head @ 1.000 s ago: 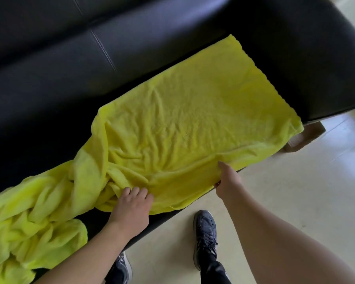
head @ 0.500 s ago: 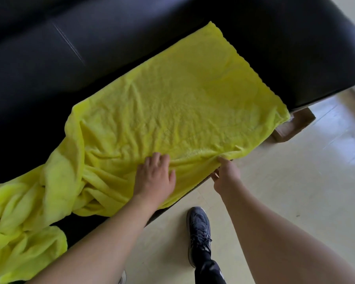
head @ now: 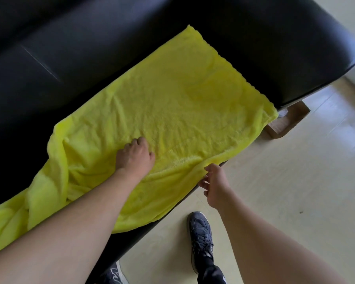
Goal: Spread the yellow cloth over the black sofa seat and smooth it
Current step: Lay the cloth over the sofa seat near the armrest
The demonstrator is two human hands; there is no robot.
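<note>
Bunching at lower left, the yellow cloth (head: 172, 111) lies flat across the black sofa seat (head: 49, 58) mid-frame. Left hand (head: 134, 155) presses it, fingers slightly curled; right hand (head: 212, 182) hangs relaxed beside the front hem, gripping nothing.

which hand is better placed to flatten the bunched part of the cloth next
Left. The left hand already rests on the yellow cloth beside the bunched folds at its left end, while the right hand is at the front edge, farther away.

No readable text, label or number shows anywhere.
</note>
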